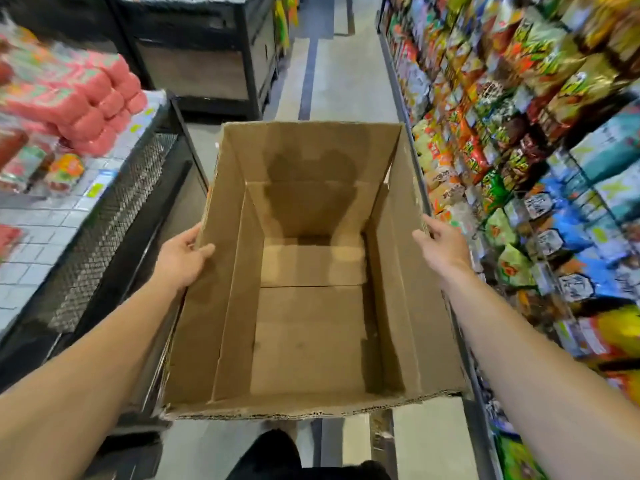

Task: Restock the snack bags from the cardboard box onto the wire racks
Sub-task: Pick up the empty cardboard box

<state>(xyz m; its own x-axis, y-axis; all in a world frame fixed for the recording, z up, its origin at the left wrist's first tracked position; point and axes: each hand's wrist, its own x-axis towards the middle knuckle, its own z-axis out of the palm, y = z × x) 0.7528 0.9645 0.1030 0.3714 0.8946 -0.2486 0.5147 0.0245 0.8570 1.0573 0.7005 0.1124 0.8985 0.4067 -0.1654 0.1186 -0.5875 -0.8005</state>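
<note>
A large open cardboard box (308,327) is held up in front of me over the aisle floor, and its inside shows only bare cardboard. My left hand (181,258) grips the box's left wall, thumb curled over the rim. My right hand (441,244) holds the right wall, fingers wrapped over its top edge. Wire racks (540,216) packed with colourful snack bags (512,265) run along the right side of the aisle.
A black mesh display stand (114,216) with pink packaged goods (86,95) stands on the left. Another dark display unit (207,57) sits further back on the left. The grey aisle floor (332,71) stretches ahead between them. My dark shoe (266,452) shows below the box.
</note>
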